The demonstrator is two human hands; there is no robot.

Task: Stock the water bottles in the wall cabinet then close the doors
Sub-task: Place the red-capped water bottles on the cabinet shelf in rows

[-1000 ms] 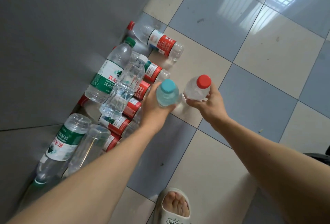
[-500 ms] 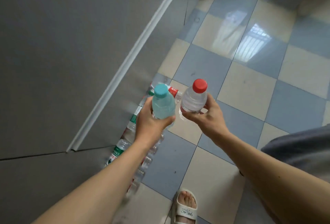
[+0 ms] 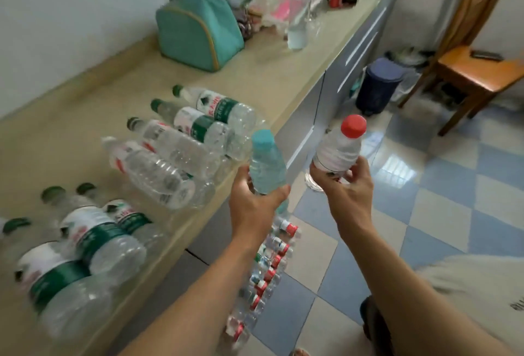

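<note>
Both arms stretched forward, left hand [image 3: 253, 208] and right hand [image 3: 344, 187] each curled, gripping, raised side by side

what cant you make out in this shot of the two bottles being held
Head view only:
- Blue-capped bottle: base hidden by the left hand.
- Red-capped bottle: label blurred; right hand covers its base.
- Floor bottles: count lost to blur and the left forearm.
- Wall cabinet: not in frame.

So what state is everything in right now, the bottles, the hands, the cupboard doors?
Left hand: grips the blue-capped bottle, upright, capped.
Right hand: grips the red-capped bottle, upright, capped.
Green-capped bottles: lying on the counter, capped.
Floor bottles: lying in a row.
Cabinet doors: look closed.
Teal bag: upright.
</note>
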